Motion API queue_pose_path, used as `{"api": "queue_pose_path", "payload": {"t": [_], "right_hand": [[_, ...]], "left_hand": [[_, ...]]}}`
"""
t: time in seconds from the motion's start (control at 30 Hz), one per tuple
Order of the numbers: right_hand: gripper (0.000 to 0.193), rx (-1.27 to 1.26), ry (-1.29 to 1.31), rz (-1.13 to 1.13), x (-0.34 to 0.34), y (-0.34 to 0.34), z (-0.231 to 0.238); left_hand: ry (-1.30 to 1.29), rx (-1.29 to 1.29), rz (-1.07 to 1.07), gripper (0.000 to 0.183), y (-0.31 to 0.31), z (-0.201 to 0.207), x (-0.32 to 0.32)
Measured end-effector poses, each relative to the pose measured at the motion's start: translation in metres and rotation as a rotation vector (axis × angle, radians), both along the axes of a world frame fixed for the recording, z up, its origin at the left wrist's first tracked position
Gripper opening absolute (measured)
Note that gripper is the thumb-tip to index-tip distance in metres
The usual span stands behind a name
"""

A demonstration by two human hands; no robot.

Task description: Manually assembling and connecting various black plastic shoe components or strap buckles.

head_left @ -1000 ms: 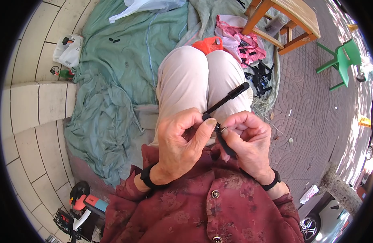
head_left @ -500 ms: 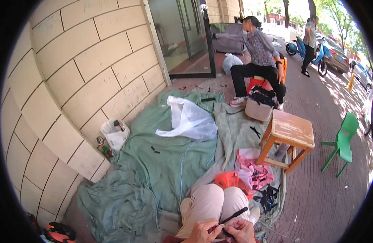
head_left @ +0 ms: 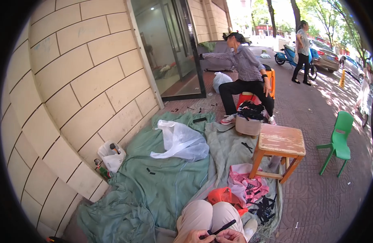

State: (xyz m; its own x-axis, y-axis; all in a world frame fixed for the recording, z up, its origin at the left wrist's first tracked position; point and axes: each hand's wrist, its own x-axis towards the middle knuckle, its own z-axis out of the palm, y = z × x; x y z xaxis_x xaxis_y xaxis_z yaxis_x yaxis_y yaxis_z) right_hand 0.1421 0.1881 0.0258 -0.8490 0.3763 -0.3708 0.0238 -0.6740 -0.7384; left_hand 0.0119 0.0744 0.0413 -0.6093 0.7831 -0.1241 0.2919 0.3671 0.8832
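Only the tops of my hands show at the bottom edge, over my knees in beige trousers (head_left: 206, 216). My left hand (head_left: 193, 237) and my right hand (head_left: 232, 237) meet with fingers curled around the lower end of a thin black rod (head_left: 224, 227). The rod sticks up and to the right from between them. The fingertips and whatever else they pinch are cut off by the frame.
A green cloth (head_left: 162, 182) covers the ground ahead, with a white plastic bag (head_left: 180, 141), pink bag (head_left: 247, 186) and orange bag (head_left: 221, 195) on it. A wooden stool (head_left: 280, 141) and green chair (head_left: 339, 141) stand right. Another person (head_left: 247, 77) sits beyond; the wall (head_left: 65, 101) is left.
The view has tilted up from my lap to the street. My hands have slid to the bottom edge, still together on the black rod.
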Motion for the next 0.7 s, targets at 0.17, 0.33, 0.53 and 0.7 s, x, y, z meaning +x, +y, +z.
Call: {"api": "queue_pose_path", "payload": {"t": [0.17,0.33,0.53,0.7], "right_hand": [[0.004,0.029,0.099,-0.002,-0.01,-0.005,-0.01],[0.007,0.051,0.045,-0.042,-0.017,-0.005,-0.038],[0.007,0.071,0.038,-0.074,-0.004,-0.001,-0.028],[0.006,0.066,0.026,-0.051,-0.003,0.0,-0.018]], "left_hand": [[-0.139,-0.047,0.081,0.023,-0.005,0.001,-0.001],[-0.259,-0.032,0.008,0.02,0.005,0.005,-0.006],[-0.2,-0.045,-0.097,0.025,0.012,0.0,-0.007],[-0.144,-0.018,-0.084,0.026,0.009,-0.001,-0.004]]}}
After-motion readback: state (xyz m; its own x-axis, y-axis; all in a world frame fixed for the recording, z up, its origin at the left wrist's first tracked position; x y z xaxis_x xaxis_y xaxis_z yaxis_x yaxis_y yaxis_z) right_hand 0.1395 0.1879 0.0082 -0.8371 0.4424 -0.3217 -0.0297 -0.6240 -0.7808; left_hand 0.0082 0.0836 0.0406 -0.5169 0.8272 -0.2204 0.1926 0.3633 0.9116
